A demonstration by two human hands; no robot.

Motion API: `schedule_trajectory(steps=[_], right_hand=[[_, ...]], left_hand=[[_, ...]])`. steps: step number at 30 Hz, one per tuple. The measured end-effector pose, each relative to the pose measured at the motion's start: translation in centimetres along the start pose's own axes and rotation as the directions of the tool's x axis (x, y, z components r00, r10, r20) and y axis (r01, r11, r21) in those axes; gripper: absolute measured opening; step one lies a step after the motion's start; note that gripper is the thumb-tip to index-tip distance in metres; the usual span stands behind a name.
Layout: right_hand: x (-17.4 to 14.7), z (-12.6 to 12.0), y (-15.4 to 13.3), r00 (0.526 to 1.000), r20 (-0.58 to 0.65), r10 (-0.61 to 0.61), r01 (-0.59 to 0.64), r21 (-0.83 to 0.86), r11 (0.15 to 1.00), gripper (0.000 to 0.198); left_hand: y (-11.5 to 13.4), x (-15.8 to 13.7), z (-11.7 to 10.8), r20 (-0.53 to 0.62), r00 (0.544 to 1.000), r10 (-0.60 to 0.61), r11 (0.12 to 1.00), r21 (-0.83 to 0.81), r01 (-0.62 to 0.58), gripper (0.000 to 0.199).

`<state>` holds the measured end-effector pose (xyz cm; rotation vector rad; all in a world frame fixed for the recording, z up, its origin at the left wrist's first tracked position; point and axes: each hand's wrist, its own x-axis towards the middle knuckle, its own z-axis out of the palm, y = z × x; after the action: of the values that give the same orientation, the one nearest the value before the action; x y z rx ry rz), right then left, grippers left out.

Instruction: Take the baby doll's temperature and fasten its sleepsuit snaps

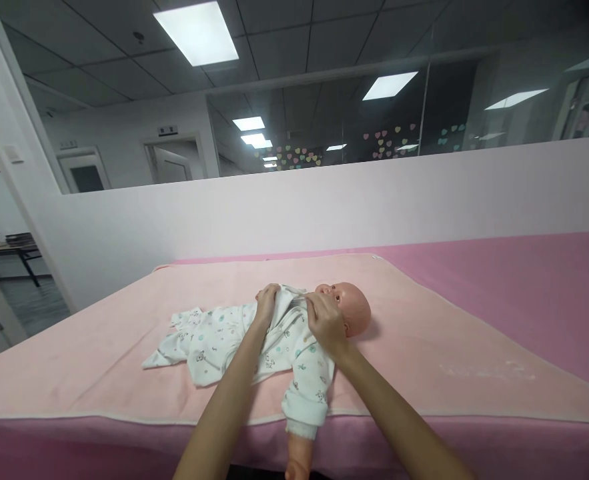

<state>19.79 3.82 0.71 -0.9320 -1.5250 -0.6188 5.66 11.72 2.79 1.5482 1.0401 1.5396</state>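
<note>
A baby doll lies on its back on a peach blanket, head to the right. It wears a white printed baby top and matching trousers. My left hand is closed on the top's front edge at the far side of the chest. My right hand pinches the top's cloth near the neck, in front of the doll's chin. One doll arm sticks out of its sleeve toward me, past the blanket's near edge. The other arm is mostly hidden behind my left hand.
The blanket covers a pink padded surface. Behind it runs a low white wall with a glass window above. On the left, a doorway shows a dark table.
</note>
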Motion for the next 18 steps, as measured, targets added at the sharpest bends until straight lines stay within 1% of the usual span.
schedule_trajectory(steps=[2, 5, 7, 9, 11, 14, 16, 17, 18], right_hand=[[0.4, -0.6, 0.1, 0.992, -0.105, 0.07, -0.062, 0.075, 0.995, 0.017], [1.0, -1.4, 0.2, 0.96, -0.219, 0.174, -0.143, 0.149, 0.978, 0.016], [1.2, -1.7, 0.2, 0.932, -0.262, 0.251, -0.208, 0.181, 0.961, 0.017], [1.3, -1.9, 0.1, 0.897, -0.283, 0.339, -0.289, 0.205, 0.935, 0.019], [1.4, -2.1, 0.0, 0.855, -0.301, 0.422, -0.363, 0.232, 0.902, 0.02], [1.5, -2.1, 0.1, 0.771, -0.335, 0.541, -0.449, 0.316, 0.836, 0.022], [1.6, -2.1, 0.1, 0.721, -0.335, 0.606, -0.487, 0.378, 0.788, 0.024], [1.6, -2.0, 0.1, 0.706, -0.331, 0.626, -0.5, 0.393, 0.772, 0.024], [1.7, -2.0, 0.2, 0.701, -0.326, 0.635, -0.507, 0.398, 0.764, 0.025]], left_hand=[[-0.1, 0.1, -0.1, 0.012, 1.0, -0.01, 1.0, -0.014, 0.01, 0.021], [0.0, 0.0, 0.0, 0.05, 0.998, -0.024, 0.999, -0.034, 0.026, 0.022], [0.1, -0.3, 0.2, 0.082, 0.996, -0.033, 0.998, -0.046, 0.037, 0.022], [0.3, -0.7, 0.4, 0.153, 0.987, -0.044, 0.997, -0.057, 0.053, 0.025], [0.5, -1.1, 0.6, 0.261, 0.965, -0.02, 0.999, -0.041, 0.032, 0.029], [0.9, -1.6, 0.9, 0.411, 0.91, 0.047, 0.995, 0.056, -0.077, 0.03], [1.2, -1.9, 1.1, 0.482, 0.874, 0.058, 0.983, 0.125, -0.134, 0.032], [1.3, -2.0, 1.1, 0.509, 0.859, 0.056, 0.977, 0.149, -0.152, 0.034], [1.4, -2.1, 1.2, 0.533, 0.844, 0.057, 0.972, 0.165, -0.17, 0.035]])
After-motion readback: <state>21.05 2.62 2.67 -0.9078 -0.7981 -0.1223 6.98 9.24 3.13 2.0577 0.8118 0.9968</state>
